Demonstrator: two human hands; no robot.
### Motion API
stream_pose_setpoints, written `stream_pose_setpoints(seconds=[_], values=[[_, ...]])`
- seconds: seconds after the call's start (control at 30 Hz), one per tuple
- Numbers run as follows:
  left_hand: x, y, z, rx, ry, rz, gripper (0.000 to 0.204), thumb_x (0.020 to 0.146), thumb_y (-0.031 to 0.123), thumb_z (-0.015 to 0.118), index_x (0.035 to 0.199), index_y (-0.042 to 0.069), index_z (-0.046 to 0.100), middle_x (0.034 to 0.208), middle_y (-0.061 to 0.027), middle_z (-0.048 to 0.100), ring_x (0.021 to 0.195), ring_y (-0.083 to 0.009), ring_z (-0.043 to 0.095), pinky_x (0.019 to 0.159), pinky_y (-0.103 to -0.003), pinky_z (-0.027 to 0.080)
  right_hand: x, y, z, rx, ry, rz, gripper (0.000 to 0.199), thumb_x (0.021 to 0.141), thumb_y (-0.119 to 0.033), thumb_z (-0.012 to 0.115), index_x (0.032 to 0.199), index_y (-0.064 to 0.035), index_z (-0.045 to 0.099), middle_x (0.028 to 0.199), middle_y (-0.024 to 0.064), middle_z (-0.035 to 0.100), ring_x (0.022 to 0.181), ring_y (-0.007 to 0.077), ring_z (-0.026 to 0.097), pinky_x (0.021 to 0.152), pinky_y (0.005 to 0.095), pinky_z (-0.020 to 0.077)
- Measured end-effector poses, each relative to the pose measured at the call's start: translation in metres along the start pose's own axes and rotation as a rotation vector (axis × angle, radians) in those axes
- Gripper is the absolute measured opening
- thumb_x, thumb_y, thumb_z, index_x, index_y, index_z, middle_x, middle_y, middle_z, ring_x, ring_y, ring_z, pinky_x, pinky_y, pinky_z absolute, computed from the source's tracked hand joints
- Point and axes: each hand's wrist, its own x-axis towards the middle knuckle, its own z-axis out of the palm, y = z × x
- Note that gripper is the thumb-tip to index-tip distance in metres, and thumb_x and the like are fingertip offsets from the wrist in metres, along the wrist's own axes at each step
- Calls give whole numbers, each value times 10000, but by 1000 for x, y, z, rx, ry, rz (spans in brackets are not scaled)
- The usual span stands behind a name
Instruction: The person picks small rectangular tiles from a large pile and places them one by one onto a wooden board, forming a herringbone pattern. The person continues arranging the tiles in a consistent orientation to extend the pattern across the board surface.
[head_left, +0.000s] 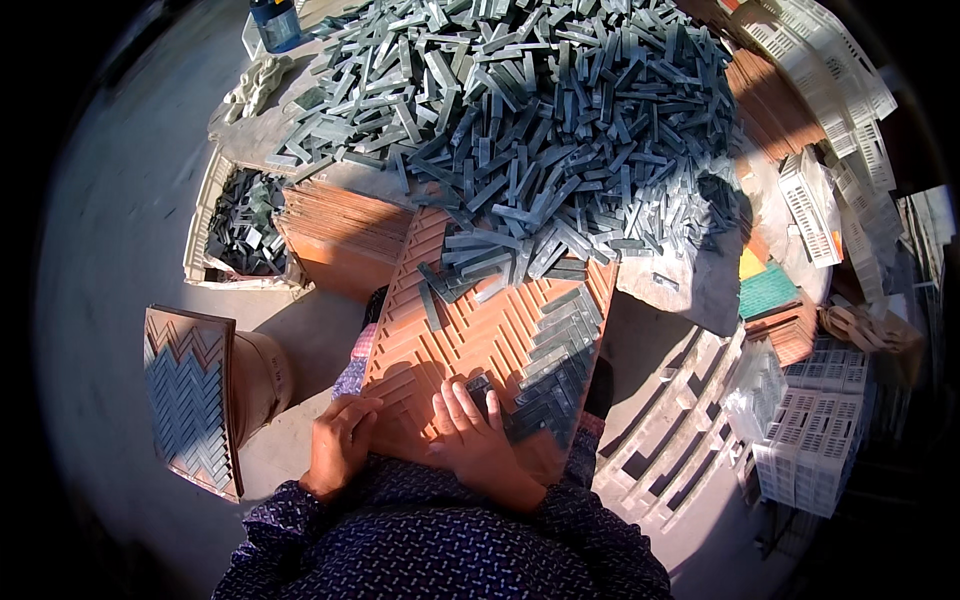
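Orange plastic forms the grooved tray [470, 330] that slopes from the person's lap up to the table edge, a tilt that seems meant to keep its herringbone slots facing the person and within reach of the pile [530, 110] of grey-green tile strips heaped across the upper centre of the frame. Some strips have slid from the pile onto the tray's top end. A block of strips [550, 375] already sits in the slots along the tray's right side, lower centre of the frame. The right hand [475, 430] lies on the tray's lower part with fingers spread, fingertips on a dark strip [480, 388] at the edge of that filled block, apparently seating it. The left hand [340, 440] rests loosely curled on the tray's lower left corner, probably steadying it. At lower left a filled tray [190, 400] leans upright against a bucket [262, 380], set apart from the work.
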Motion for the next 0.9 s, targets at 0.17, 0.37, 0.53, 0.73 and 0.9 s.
stream_pose_setpoints(seconds=[0.17, 0.37, 0.53, 0.73, 0.9], values=[[4, 4, 6, -26, -37, 66, 169, 808, -12, 622, 971, 1, 667, 916, -155, 650, 813, -323, 645, 716, -348, 518, -2, 9, -12, 46, 60, 61, 664, 867, -359, 578, 1380, 7, 372, 1454, 183, 349, 1378, 322, 284, 1073, 631, 142], [0, -2, 8, 16, -41, 79, 157, 811, -4, 625, 963, 1, 664, 908, -146, 651, 798, -312, 647, 701, -346, 519, 12, 37, -28, -134, 171, 217, 508, 816, -249, 639, 1247, -6, 523, 1339, 148, 461, 1291, 349, 380, 1045, 552, 259], [3, 5, 13, -41, -107, 72, 155, 812, -1, 626, 962, 3, 664, 916, -143, 652, 808, -311, 648, 707, -350, 522, 21, 46, -29, 16, 327, 231, 321, 729, -106, 693, 1028, -22, 611, 1052, 107, 575, 1002, 304, 546, 895, 448, 416], [3, 11, 13, -64, -131, 77, 168, 811, 3, 630, 975, 16, 665, 928, -141, 654, 824, -311, 649, 723, -356, 524, 30, 42, -31, 289, 349, 326, 294, 683, -63, 751, 937, -42, 604, 900, 100, 599, 799, 241, 586, 744, 359, 487], [15, 25, 17, -204, -145, 20, 244, 812, 52, 670, 1051, 13, 634, 912, -140, 656, 852, -288, 646, 759, -344, 517, 35, 30, -54, 810, 256, 489, 191, 774, -36, 727, 886, -18, 573, 745, 29, 590, 666, 45, 525, 614, 217, 455]])
